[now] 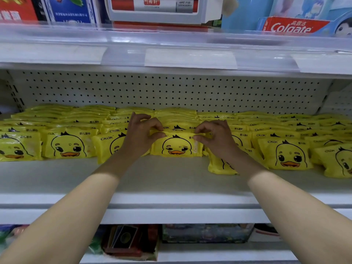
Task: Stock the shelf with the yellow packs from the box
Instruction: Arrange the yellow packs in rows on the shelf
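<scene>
- The left hand (142, 134) pinched the top left edge of a yellow duck-face wipes pack (176, 147), fingers curled.
- The right hand (215, 138) pinched its top right edge likewise.
- That pack stood at the near end of a middle row on the white shelf (162, 180), with matching packs (68, 145) left, right and behind.

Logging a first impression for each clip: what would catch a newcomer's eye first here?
Rows of yellow packs with a duck face fill the back of the white shelf from side to side. At the centre, the left hand and right hand pinch the top edge of one front pack. On the level above, at the right, a red Colgate box stands out.
</scene>
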The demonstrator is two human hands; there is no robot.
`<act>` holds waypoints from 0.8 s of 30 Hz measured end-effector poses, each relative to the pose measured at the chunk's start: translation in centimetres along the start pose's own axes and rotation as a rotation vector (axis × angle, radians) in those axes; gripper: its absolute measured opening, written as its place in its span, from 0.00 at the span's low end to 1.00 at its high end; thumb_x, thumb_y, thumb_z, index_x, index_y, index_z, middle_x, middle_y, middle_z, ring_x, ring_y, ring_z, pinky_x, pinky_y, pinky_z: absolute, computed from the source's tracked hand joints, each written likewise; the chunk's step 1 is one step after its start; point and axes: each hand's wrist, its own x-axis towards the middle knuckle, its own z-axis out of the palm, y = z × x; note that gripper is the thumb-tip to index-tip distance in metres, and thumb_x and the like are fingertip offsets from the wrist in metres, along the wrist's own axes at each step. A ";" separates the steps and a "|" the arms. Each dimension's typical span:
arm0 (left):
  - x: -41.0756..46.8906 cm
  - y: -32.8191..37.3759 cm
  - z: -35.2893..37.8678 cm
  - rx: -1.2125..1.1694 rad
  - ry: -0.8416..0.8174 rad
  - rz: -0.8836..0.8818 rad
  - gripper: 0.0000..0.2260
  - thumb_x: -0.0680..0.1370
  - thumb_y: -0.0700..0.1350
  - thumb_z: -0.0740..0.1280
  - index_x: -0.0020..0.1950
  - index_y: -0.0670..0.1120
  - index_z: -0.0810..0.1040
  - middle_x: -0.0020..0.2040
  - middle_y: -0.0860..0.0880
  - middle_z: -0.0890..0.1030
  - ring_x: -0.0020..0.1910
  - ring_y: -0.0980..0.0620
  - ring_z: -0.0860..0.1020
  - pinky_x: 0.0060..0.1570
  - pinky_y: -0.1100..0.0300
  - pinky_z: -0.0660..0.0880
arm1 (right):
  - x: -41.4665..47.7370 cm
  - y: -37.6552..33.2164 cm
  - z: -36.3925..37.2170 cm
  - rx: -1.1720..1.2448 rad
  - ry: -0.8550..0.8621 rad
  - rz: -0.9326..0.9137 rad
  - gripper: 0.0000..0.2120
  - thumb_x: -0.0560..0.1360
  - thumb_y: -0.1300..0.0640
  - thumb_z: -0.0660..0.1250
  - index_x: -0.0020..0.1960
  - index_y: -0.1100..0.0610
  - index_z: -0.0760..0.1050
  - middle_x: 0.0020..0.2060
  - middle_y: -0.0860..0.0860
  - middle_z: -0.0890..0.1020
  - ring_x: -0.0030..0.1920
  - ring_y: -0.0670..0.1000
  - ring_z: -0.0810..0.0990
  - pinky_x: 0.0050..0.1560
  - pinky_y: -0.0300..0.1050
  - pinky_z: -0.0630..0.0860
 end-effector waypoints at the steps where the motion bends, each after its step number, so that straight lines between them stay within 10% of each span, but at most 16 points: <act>1: 0.0 0.1 -0.2 -0.014 -0.016 -0.002 0.10 0.69 0.47 0.77 0.46 0.47 0.81 0.43 0.56 0.80 0.60 0.48 0.72 0.74 0.46 0.45 | 0.0 0.1 0.0 0.023 -0.014 0.011 0.08 0.69 0.49 0.77 0.43 0.41 0.78 0.43 0.40 0.82 0.58 0.49 0.75 0.74 0.63 0.52; 7: -0.2 0.9 -1.3 -0.161 -0.196 -0.089 0.08 0.71 0.44 0.76 0.47 0.47 0.80 0.45 0.63 0.76 0.58 0.66 0.67 0.64 0.32 0.65 | 0.1 0.3 -0.6 0.119 -0.055 0.013 0.06 0.67 0.48 0.79 0.42 0.44 0.83 0.42 0.42 0.84 0.51 0.36 0.76 0.73 0.65 0.55; 14: 0.0 1.5 -1.9 -0.201 -0.227 -0.141 0.04 0.73 0.46 0.74 0.46 0.51 0.82 0.48 0.54 0.76 0.61 0.52 0.68 0.45 0.57 0.80 | -0.3 -0.5 -1.3 0.195 -0.062 0.030 0.06 0.67 0.54 0.80 0.42 0.54 0.86 0.36 0.38 0.81 0.48 0.27 0.72 0.70 0.56 0.63; 16: 0.1 1.3 -1.9 -0.142 -0.211 -0.110 0.04 0.72 0.47 0.75 0.43 0.53 0.81 0.47 0.49 0.77 0.59 0.52 0.68 0.53 0.71 0.72 | -0.3 -0.5 -1.5 0.195 -0.064 0.023 0.06 0.67 0.54 0.80 0.42 0.53 0.86 0.35 0.38 0.81 0.47 0.29 0.72 0.64 0.42 0.67; 20: 0.6 0.3 -1.7 0.116 -0.144 -0.003 0.08 0.69 0.53 0.75 0.42 0.50 0.83 0.46 0.47 0.75 0.59 0.46 0.72 0.71 0.43 0.62 | 0.2 -1.0 -1.7 0.122 -0.051 0.023 0.07 0.68 0.54 0.79 0.43 0.56 0.87 0.36 0.41 0.79 0.45 0.29 0.72 0.48 0.24 0.65; 24: 0.7 0.7 -1.4 0.246 -0.101 0.054 0.08 0.68 0.47 0.78 0.42 0.46 0.84 0.46 0.41 0.73 0.57 0.38 0.75 0.72 0.44 0.58 | 0.6 -1.2 -1.3 0.068 -0.012 0.021 0.06 0.68 0.55 0.79 0.43 0.56 0.86 0.34 0.41 0.75 0.46 0.31 0.70 0.47 0.24 0.64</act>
